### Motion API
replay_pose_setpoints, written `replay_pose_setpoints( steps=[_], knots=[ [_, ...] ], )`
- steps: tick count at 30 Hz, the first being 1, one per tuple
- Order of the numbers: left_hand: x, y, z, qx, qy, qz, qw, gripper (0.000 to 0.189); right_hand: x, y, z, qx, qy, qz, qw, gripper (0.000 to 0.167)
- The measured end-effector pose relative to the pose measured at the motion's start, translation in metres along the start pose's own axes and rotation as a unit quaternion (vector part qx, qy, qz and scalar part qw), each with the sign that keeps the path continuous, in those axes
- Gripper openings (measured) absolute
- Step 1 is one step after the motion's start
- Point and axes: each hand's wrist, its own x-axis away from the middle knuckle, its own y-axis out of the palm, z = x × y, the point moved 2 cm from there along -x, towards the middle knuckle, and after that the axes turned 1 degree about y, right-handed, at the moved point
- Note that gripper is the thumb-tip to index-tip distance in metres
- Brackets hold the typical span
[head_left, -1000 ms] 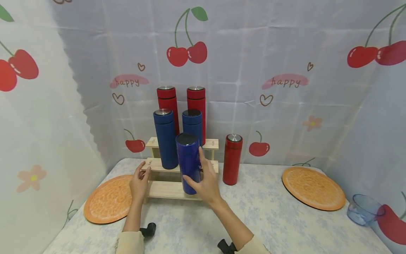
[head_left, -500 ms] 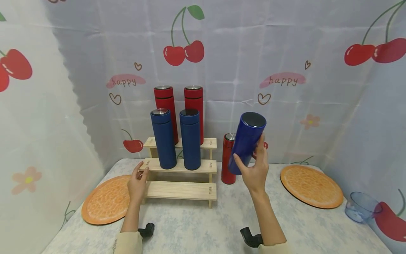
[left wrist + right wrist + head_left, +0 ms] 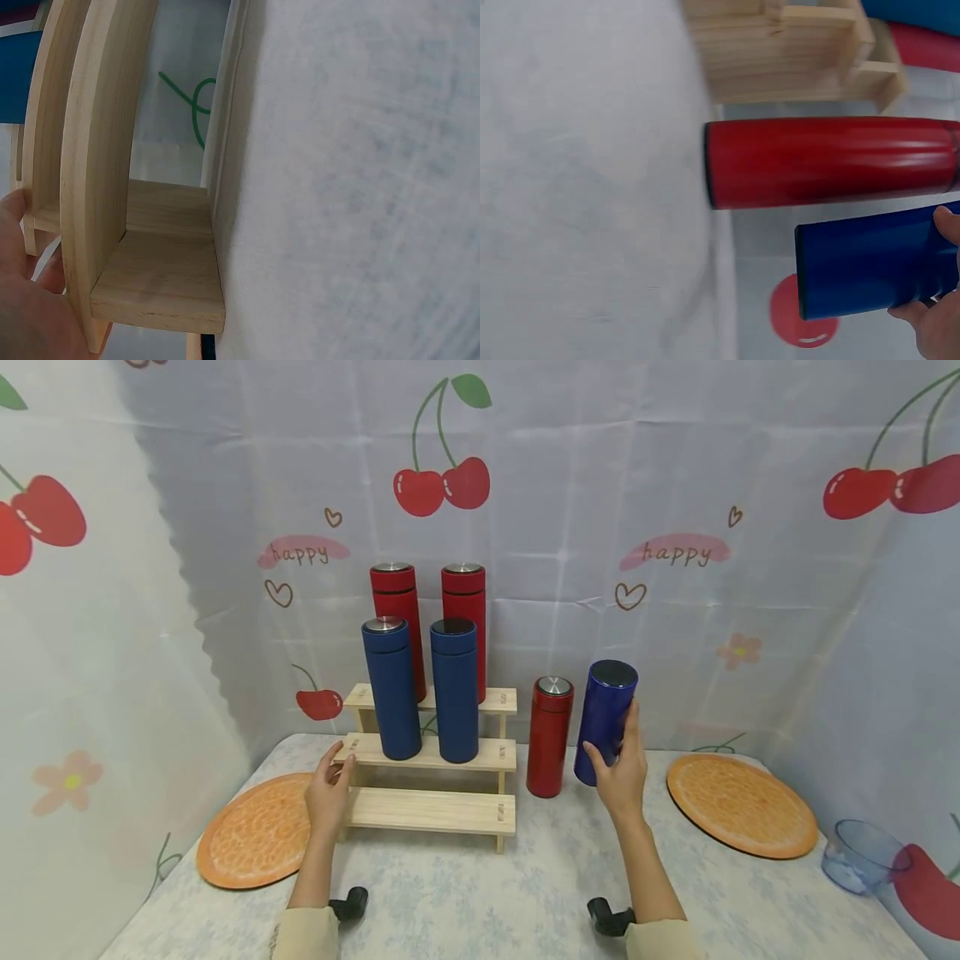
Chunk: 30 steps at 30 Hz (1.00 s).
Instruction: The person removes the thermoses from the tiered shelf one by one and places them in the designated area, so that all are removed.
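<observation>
My right grip (image 3: 624, 777) holds a glossy blue bottle (image 3: 602, 717) above the counter (image 3: 517, 893), beside a red bottle (image 3: 550, 743); my left grip (image 3: 327, 795) touches the wooden rack (image 3: 427, 811), clasped or not I can't tell.

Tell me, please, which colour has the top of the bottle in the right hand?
The bottle top is black, seen best in the head view.

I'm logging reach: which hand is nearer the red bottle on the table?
Right. The right hand is just right of the red bottle; the left hand is farther left, at the wooden shelf.
</observation>
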Motion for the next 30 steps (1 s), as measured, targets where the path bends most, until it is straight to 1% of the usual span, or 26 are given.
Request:
replay_pose_setpoints(
  steps=[6,12,16,23,30],
  knots=[
    [0.001,0.001,-0.001,-0.003,-0.002,-0.005,1.0,0.051,0.016,0.011,0.025,-0.001,0.031,-0.02,0.9993,0.096],
    [0.001,0.0,-0.001,-0.001,-0.003,-0.006,1.0,0.052,0.024,0.016,0.037,-0.007,0.069,-0.028,0.9972,0.095],
    [0.002,-0.001,0.001,0.0,-0.004,-0.007,1.0,0.052,0.025,0.017,0.04,-0.002,0.072,-0.032,0.9969,0.095],
    [0.002,-0.002,0.003,-0.004,0.004,-0.007,1.0,0.051,0.025,0.02,0.043,-0.008,0.061,-0.038,0.9974,0.09],
    [0.002,-0.002,0.004,-0.003,0.003,-0.011,0.9999,0.051,0.025,0.021,0.045,-0.005,0.063,-0.049,0.9968,0.092]
  ],
)
